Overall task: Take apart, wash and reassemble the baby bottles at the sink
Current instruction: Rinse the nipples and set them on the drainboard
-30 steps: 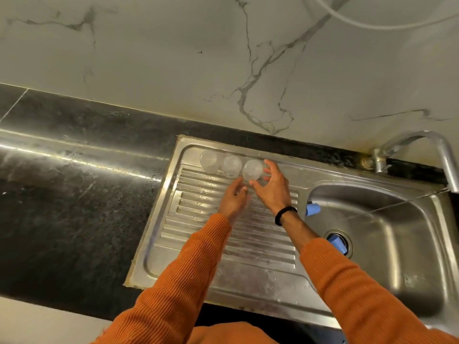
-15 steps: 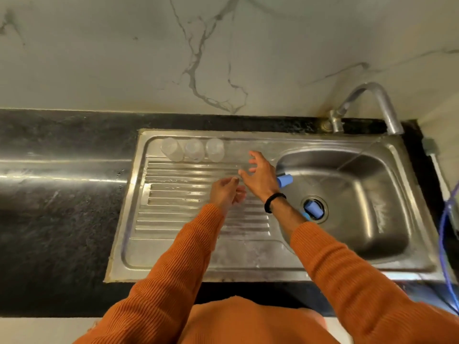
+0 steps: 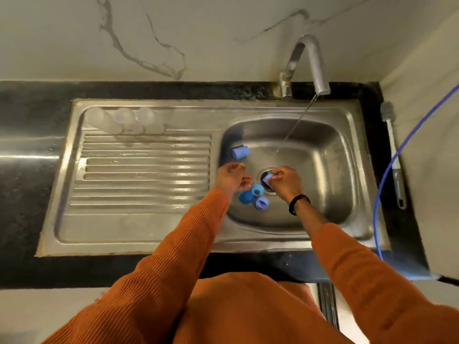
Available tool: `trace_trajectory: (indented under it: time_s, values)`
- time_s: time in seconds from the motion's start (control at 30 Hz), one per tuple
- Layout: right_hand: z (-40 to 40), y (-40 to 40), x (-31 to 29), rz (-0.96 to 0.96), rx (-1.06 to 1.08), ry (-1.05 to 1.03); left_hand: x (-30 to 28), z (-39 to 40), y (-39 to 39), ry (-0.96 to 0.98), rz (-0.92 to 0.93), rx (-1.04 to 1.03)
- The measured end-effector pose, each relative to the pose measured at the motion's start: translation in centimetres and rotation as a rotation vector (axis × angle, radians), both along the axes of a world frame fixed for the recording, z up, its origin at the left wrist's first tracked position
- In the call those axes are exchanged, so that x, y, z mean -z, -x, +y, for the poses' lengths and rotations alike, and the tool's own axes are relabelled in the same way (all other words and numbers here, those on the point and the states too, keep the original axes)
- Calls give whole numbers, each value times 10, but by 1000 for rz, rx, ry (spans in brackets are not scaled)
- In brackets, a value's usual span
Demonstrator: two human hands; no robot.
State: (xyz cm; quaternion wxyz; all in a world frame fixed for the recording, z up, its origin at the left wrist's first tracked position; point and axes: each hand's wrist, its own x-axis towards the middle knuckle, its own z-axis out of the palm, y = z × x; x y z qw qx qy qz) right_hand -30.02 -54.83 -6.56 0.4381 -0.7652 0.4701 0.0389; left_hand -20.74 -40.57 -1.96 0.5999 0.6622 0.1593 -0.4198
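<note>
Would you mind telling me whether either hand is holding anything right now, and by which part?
The right hand pinches a blue bottle part by its upper end, over the drain. The left hand is loosely curled and holds nothing visible.

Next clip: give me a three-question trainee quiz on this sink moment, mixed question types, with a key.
1. True or false: water is running from the tap.
2. How many clear bottles lie at the back of the drainboard?
3. The right hand grips a blue part where? A) on the drainboard B) over the basin drain C) on the counter

Key:
1. True
2. Three
3. B. The left hand is beside it; three more blue parts lie between the hands.
</note>
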Motion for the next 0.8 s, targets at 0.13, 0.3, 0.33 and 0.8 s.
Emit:
trace_trajectory:
  time_s: [0.13, 0.3, 0.33, 0.8]
  values:
    - [-35, 13, 18, 159, -202, -81, 22, -19, 10, -89, -22, -46]
    - [-41, 16, 36, 289, -440, -177, 46, -24, 23, -242, 5, -16]
    - [-39, 18, 40, 290, -458, -185, 50, -26, 26, -255, 28, -3]
    - [-52, 15, 75, 250, -382, -78, 79, -42, 25, -331, 115, 129]
